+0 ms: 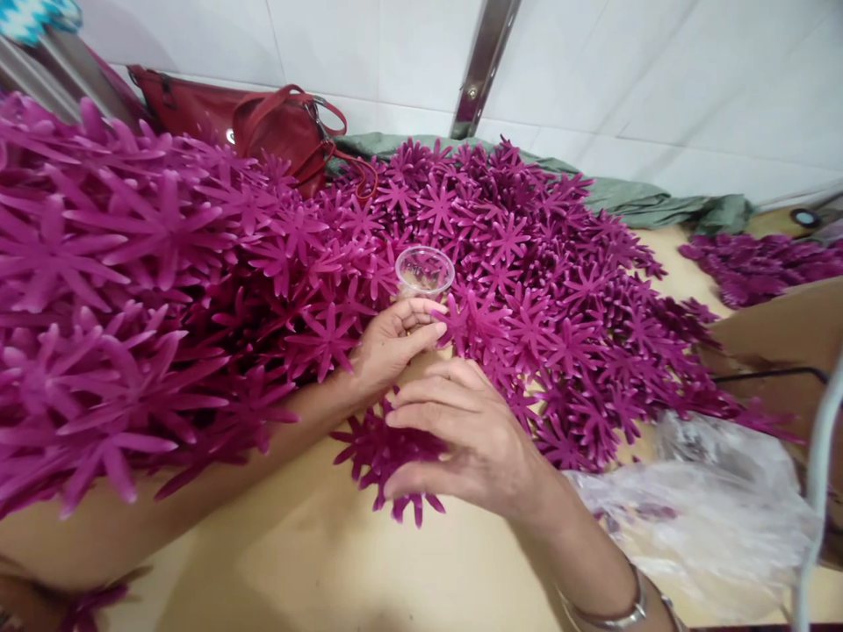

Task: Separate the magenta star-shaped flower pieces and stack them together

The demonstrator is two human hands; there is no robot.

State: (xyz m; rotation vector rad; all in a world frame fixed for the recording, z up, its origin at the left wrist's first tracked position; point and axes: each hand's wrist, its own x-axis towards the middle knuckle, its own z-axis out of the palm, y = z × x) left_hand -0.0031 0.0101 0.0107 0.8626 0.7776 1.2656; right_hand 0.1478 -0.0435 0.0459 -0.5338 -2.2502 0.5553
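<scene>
A big heap of magenta plastic flowers (540, 290) covers the tan table (296, 544). My left hand (388, 342) reaches in from the left and pinches a flower at the heap's near edge, just below a small clear plastic cup (425, 272) that stands among the flowers. My right hand (461, 439) is closer to me, its fingers curled round a stacked bunch of magenta flowers (388, 456) whose petals stick out to the left and below. A metal bangle sits on my right wrist.
More flowers pile high at the left (98, 290). A red handbag (263, 123) and green cloth (632, 202) lie against the white tiled wall. A clear plastic bag (711, 509) lies at right, beside a cardboard box (777, 342) and a smaller flower pile (757, 263).
</scene>
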